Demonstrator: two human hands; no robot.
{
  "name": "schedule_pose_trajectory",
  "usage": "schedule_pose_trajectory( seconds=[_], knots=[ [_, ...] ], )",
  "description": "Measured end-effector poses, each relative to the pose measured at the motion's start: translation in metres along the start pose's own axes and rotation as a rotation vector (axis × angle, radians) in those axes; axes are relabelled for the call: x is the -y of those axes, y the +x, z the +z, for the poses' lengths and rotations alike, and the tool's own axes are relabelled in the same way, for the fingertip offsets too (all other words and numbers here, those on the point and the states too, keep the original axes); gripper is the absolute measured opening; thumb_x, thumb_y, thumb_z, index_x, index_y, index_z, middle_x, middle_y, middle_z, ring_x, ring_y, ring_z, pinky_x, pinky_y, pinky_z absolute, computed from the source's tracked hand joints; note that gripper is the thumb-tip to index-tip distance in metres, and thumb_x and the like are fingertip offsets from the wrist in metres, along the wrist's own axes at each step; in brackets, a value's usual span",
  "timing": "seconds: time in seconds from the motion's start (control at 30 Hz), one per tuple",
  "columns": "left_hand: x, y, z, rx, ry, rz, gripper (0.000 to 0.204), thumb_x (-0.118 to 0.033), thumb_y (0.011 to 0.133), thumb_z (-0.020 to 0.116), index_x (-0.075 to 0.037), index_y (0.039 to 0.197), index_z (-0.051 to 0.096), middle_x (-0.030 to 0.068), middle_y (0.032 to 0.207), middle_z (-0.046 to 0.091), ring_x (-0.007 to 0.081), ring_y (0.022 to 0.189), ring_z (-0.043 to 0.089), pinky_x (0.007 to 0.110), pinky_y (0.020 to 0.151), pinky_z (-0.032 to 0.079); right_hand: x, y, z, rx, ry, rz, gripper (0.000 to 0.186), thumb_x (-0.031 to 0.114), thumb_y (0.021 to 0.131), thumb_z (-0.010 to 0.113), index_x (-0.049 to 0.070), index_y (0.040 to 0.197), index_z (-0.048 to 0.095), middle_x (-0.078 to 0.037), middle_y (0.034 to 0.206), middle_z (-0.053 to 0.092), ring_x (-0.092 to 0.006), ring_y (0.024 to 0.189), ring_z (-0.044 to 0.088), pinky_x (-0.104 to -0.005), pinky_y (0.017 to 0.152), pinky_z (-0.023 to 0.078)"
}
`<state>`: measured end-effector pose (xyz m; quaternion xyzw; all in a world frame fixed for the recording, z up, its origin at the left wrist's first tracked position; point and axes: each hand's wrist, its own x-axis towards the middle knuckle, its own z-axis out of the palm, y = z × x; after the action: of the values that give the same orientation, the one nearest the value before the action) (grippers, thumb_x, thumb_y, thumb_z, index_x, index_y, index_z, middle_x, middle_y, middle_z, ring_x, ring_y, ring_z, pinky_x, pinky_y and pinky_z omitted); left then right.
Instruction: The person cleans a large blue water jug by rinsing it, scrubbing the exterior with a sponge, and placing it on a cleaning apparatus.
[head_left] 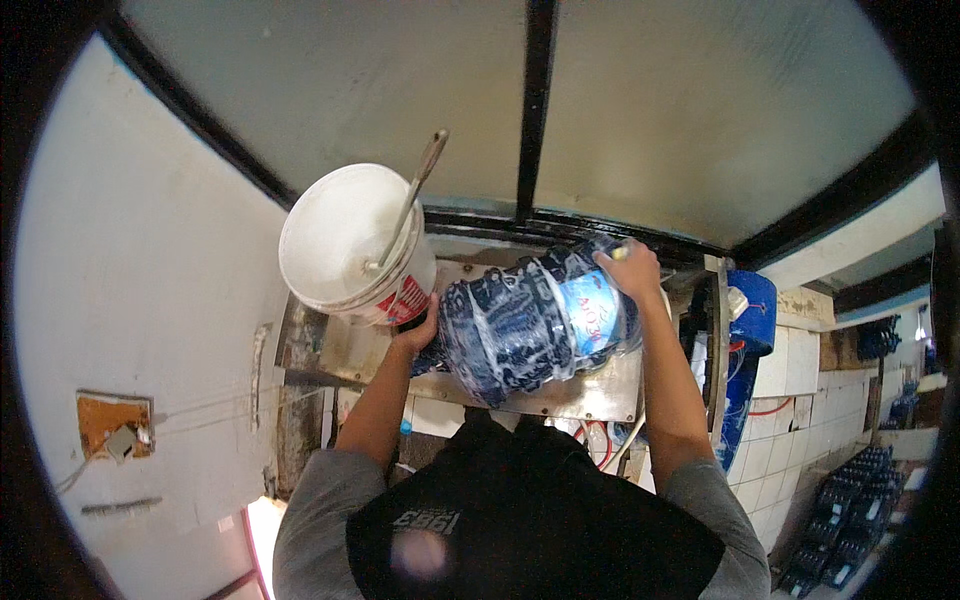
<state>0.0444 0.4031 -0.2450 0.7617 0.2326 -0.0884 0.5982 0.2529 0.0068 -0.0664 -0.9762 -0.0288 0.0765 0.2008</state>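
Observation:
A large blue water jug [510,325] lies on its side, streaked with white suds, with a light blue label near its right end. It rests on a metal worktop [600,392]. My left hand [424,328] is closed round the jug's narrow neck end, its fingers partly hidden. At the jug's far right end my right hand [634,268] presses on the wet surface with bent fingers. A bit of something yellowish [621,252] shows at its fingertips, too small to name. Beside my left hand stands a white bucket [345,240] with a long-handled tool [412,200] leaning in it.
Frosted panes in a dark frame [537,110] rise behind the worktop. A blue container [752,312] stands to the right. On the left is a pale wall [170,280] with a socket and cables. Several blue jugs [845,515] are stacked at the far right.

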Motion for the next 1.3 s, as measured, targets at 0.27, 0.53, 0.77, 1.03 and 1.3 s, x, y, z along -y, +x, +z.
schedule_pose_trajectory(
  seconds=[0.27, 0.53, 0.77, 1.03, 1.3],
  knots=[
    [-0.200, 0.015, 0.092, -0.153, 0.129, -0.067, 0.089, -0.058, 0.091, 0.066, 0.006, 0.149, 0.045, 0.0252, 0.152, 0.049, 0.0371, 0.138, 0.052, 0.043, 0.113, 0.041, -0.119, -0.112, 0.098, -0.736, 0.406, -0.175, 0.070, 0.024, 0.089, 0.077, -0.009, 0.142, 0.048, -0.032, 0.138, 0.057, -0.0461, 0.129, 0.055, -0.0487, 0.112, 0.042],
    [-0.186, 0.025, 0.123, -0.507, 0.606, 0.305, 0.078, -0.053, 0.096, 0.062, 0.004, 0.146, 0.046, 0.0271, 0.142, 0.057, 0.0446, 0.126, 0.059, 0.049, 0.103, 0.049, -0.072, -0.095, 0.058, -0.661, 0.069, -0.270, 0.061, 0.032, 0.101, 0.060, -0.004, 0.148, 0.046, -0.028, 0.149, 0.050, -0.0434, 0.140, 0.045, -0.0503, 0.116, 0.037],
    [-0.193, 0.027, 0.135, -0.546, 0.621, 0.322, 0.075, -0.054, 0.098, 0.059, 0.005, 0.144, 0.049, 0.0285, 0.138, 0.059, 0.0449, 0.123, 0.060, 0.049, 0.102, 0.050, -0.024, 0.038, 0.006, 0.118, -0.228, 0.143, 0.037, 0.031, 0.100, 0.055, -0.002, 0.107, 0.070, -0.021, 0.111, 0.072, -0.0374, 0.108, 0.068, -0.0477, 0.095, 0.054],
    [-0.199, 0.031, 0.132, -0.521, 0.636, 0.284, 0.075, -0.053, 0.099, 0.057, 0.006, 0.144, 0.049, 0.0296, 0.137, 0.059, 0.0464, 0.120, 0.062, 0.050, 0.102, 0.050, -0.085, -0.113, 0.038, -0.368, -0.338, -0.451, 0.058, 0.027, 0.100, 0.057, 0.003, 0.152, 0.047, -0.020, 0.162, 0.038, -0.0414, 0.153, 0.027, -0.0572, 0.124, 0.022],
    [-0.212, 0.036, 0.142, -0.519, 0.670, 0.204, 0.076, -0.053, 0.099, 0.055, 0.007, 0.145, 0.047, 0.0298, 0.137, 0.059, 0.0452, 0.121, 0.062, 0.050, 0.101, 0.051, 0.008, -0.011, 0.016, -0.140, -0.093, 0.101, 0.052, 0.029, 0.103, 0.048, 0.000, 0.145, 0.053, -0.024, 0.149, 0.052, -0.0402, 0.143, 0.044, -0.0529, 0.120, 0.032]
  ],
)
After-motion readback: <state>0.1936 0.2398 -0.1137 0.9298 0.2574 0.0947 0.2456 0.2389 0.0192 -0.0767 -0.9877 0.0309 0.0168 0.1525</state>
